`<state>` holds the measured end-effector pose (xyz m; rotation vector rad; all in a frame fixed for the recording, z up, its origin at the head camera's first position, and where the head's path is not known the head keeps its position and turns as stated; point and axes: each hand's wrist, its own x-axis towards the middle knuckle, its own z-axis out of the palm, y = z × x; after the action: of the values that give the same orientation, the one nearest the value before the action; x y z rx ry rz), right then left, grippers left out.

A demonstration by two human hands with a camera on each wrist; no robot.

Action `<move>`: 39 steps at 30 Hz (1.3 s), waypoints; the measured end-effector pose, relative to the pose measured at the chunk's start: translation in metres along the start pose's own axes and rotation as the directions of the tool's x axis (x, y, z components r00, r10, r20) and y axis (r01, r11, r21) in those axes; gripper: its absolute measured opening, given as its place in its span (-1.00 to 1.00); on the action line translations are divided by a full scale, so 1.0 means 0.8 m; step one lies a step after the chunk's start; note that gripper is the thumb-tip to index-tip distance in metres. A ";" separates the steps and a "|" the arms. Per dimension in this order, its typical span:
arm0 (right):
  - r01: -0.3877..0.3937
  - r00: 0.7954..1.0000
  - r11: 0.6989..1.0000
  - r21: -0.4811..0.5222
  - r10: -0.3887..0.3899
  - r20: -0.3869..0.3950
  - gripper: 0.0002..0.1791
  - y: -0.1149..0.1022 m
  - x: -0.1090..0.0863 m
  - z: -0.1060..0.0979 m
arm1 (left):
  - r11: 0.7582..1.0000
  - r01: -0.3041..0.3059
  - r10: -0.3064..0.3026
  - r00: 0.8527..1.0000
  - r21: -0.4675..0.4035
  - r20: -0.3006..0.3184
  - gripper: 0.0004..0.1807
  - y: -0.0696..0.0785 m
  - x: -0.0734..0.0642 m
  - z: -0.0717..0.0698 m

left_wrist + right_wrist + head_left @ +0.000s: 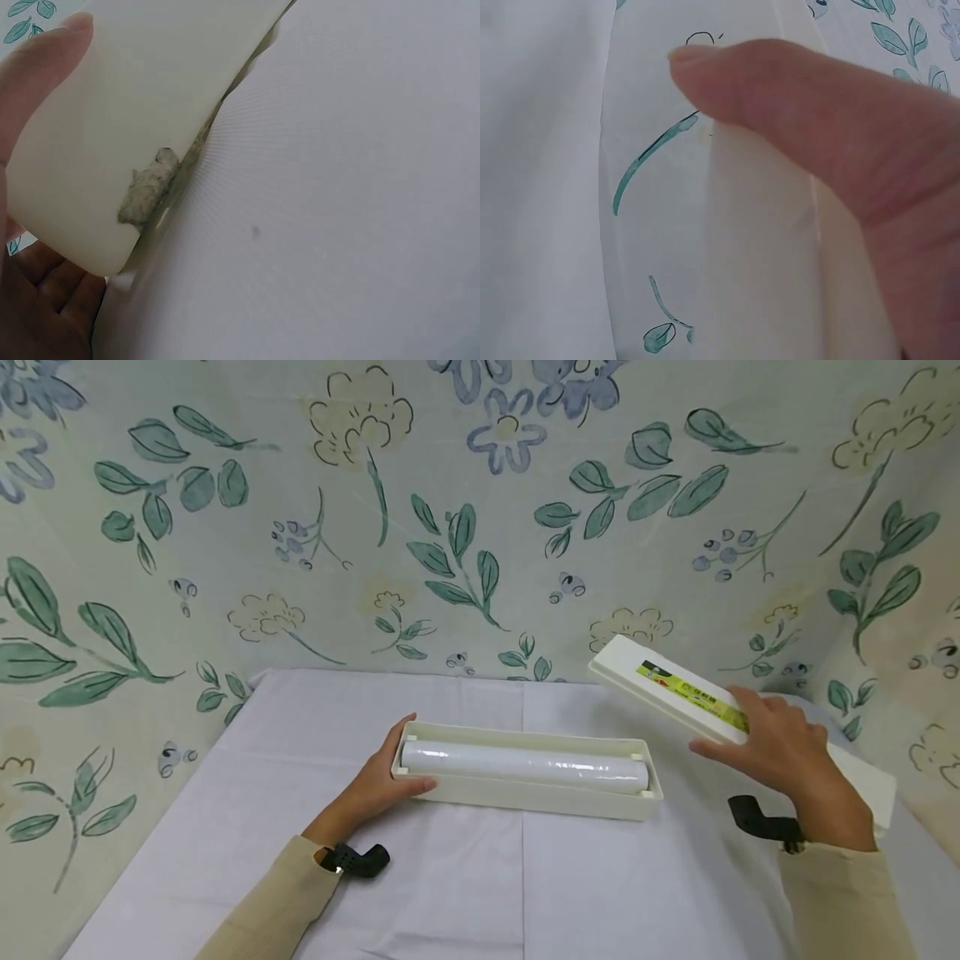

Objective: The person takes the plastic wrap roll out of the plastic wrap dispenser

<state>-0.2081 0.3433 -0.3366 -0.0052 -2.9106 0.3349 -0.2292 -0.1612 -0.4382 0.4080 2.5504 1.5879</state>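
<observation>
A long cream plastic box (525, 799) stands lidless on the table, with a shiny roll of cling film (525, 766) lying inside it. My left hand (382, 777) grips the box's left end, thumb on the front wall and fingers behind. In the left wrist view the box wall (150, 97) fills the upper left, with a greyish patch near its lower edge. Up at the right, my right hand (787, 743) holds the long white lid (630, 664), tilted down to the right and apart from the box. A yellow-green label (690, 693) runs along the lid's top. In the right wrist view the thumb lies along the lid's side (765, 225).
A white cloth (450, 877) with a crease down its middle covers the table. Behind and at both sides hangs a floral curtain (480, 527). Each wrist wears a black camera band (360, 862) over a beige sleeve (270, 902).
</observation>
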 end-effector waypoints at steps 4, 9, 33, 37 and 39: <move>-0.014 1.000 1.000 -0.006 0.014 0.012 0.24 0.005 0.000 0.003 | 1.000 0.005 -0.005 1.000 0.002 0.012 0.12 0.021 -0.010 -0.001; -0.030 0.999 1.000 -0.005 0.030 0.019 0.26 0.006 0.002 0.007 | 1.000 -0.006 0.006 1.000 -0.002 0.013 0.10 0.037 -0.017 -0.004; -0.047 0.998 0.999 -0.017 0.048 0.041 0.25 0.023 0.005 0.014 | 1.000 -0.006 0.006 1.000 0.002 0.017 0.11 0.033 -0.012 -0.005; -0.047 0.997 0.999 -0.017 0.047 0.053 0.24 0.025 0.002 0.013 | 1.000 0.009 -0.009 1.000 0.002 0.014 0.14 0.010 -0.003 -0.002; -0.044 0.997 0.999 -0.016 0.045 0.055 0.22 0.026 0.003 0.012 | 1.000 0.004 -0.004 1.000 0.001 0.008 0.15 -0.004 0.002 -0.001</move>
<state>-0.2129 0.3612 -0.3500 -0.0639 -2.9716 0.3258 -0.2317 -0.1623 -0.4404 0.4083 2.5446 1.5812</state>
